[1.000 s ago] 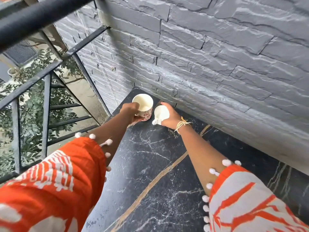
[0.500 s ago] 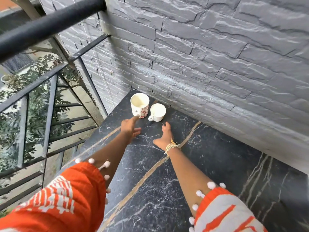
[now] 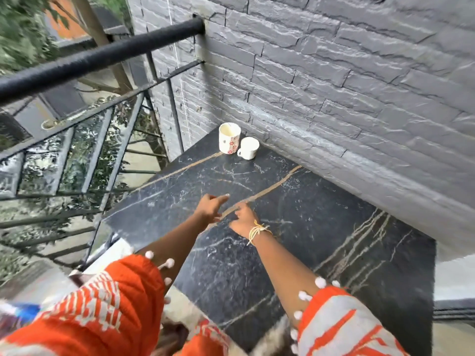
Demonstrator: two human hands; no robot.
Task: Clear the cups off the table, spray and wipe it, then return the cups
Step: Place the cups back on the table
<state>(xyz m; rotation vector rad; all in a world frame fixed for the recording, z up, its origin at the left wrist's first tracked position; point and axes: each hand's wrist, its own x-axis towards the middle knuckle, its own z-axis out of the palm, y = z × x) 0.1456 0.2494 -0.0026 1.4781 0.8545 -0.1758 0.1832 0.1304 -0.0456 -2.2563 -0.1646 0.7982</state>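
As we drew back from the far corner | both cups let go: tall floral cup (image 3: 229, 137) and small white cup (image 3: 248, 148) touching on bench (image 3: 334, 227) | left hand (image 3: 211, 208), right hand (image 3: 243, 219) loosely spread, empty, well apart from cups | return looked done.

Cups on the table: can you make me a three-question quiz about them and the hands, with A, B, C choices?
1. Where do the cups stand?
A. far corner by the wall
B. near edge
C. on the floor

2. How many cups are there?
A. one
B. two
C. four

3. What are the hands holding?
A. a cup each
B. a cloth
C. nothing

Answers:
1 A: the flowered cup and the plain white cup sit on the table beside the grey stone wall.
2 B: only those two show.
3 C: the left hand and right hand are over the table, empty.
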